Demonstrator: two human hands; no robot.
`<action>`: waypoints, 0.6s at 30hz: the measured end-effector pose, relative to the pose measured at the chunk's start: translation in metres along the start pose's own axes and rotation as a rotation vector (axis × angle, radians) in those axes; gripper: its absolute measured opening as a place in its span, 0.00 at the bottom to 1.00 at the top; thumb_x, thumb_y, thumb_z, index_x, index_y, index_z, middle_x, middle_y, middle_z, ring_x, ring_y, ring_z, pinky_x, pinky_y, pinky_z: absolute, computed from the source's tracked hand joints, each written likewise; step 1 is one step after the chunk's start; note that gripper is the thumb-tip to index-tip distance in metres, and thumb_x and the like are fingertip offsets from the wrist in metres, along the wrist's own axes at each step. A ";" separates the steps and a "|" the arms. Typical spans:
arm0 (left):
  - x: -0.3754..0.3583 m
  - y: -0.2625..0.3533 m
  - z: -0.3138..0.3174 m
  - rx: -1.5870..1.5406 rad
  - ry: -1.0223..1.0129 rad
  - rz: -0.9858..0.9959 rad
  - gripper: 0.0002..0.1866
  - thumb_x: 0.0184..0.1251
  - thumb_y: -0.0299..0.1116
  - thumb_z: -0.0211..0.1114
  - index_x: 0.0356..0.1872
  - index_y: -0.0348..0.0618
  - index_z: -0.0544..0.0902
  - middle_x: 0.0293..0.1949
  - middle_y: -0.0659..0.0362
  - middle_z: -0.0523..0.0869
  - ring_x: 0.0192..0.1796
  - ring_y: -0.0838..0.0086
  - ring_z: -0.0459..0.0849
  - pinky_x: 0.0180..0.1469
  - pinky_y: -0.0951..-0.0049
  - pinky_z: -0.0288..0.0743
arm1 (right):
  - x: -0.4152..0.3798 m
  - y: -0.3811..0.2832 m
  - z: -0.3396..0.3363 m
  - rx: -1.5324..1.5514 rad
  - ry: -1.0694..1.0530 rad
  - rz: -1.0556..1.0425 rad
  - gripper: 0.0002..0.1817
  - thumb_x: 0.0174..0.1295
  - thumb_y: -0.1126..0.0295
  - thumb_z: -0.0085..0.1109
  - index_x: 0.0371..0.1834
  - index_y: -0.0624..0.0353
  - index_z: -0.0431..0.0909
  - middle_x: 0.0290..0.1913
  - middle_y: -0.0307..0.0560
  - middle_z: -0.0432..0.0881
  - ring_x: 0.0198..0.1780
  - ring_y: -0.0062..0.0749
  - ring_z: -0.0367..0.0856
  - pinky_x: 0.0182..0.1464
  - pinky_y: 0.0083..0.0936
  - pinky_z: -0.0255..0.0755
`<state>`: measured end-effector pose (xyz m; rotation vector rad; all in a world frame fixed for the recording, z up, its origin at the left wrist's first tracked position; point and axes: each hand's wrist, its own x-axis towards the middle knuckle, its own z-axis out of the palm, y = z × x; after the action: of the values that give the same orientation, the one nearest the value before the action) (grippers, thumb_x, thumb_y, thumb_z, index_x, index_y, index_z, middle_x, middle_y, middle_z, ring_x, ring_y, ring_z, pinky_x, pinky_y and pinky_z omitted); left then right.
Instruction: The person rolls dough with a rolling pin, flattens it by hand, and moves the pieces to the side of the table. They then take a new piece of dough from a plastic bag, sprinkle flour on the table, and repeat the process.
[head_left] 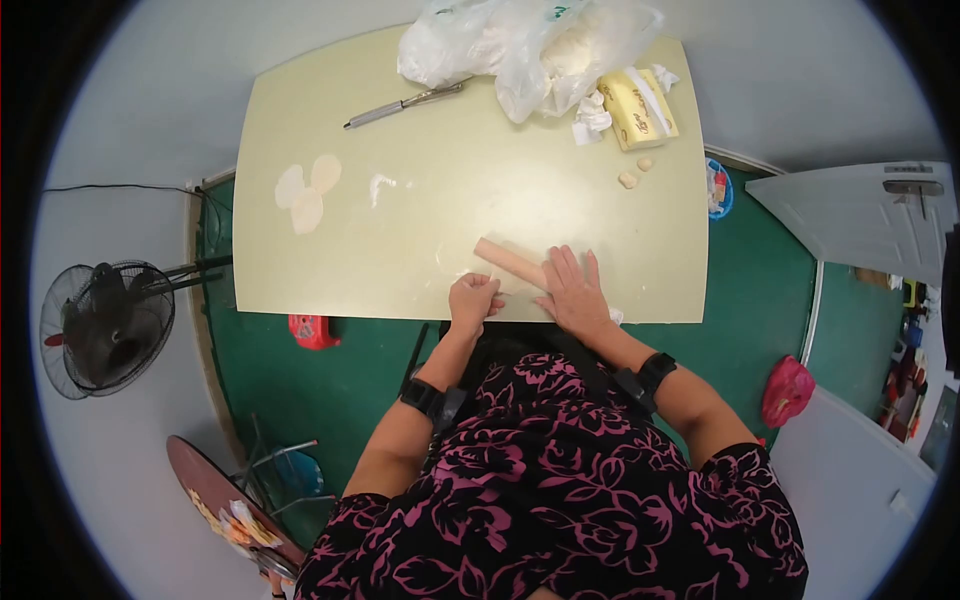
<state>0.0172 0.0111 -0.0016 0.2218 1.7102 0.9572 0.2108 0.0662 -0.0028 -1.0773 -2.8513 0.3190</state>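
Observation:
Near the front edge of the table, a wooden rolling pin lies at a slant. My right hand rests flat over its right end, fingers stretched out. Just left of that, my left hand is closed in a pinch at the edge of a thin pale piece of dough, mostly hidden by the fingers and the pin. Three flat round dough wrappers lie together on the table's left side. Two small lumps of dough sit at the right.
At the back stand plastic bags, one showing white contents, beside a yellow tissue pack and crumpled tissues. A grey-handled metal tool lies left of them. A fan stands left; a red stool is below the table.

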 end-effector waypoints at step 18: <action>0.010 0.016 0.005 0.090 -0.036 -0.014 0.14 0.57 0.36 0.66 0.29 0.31 0.81 0.21 0.55 0.83 0.19 0.75 0.82 0.18 0.82 0.71 | 0.031 0.062 -0.025 0.146 0.117 0.100 0.36 0.49 0.45 0.63 0.54 0.61 0.72 0.67 0.59 0.60 0.72 0.51 0.51 0.70 0.56 0.43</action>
<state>0.0128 0.0298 0.0018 0.2846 1.7209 0.8622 0.2315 0.1364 0.0074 -1.1706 -2.6325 0.4481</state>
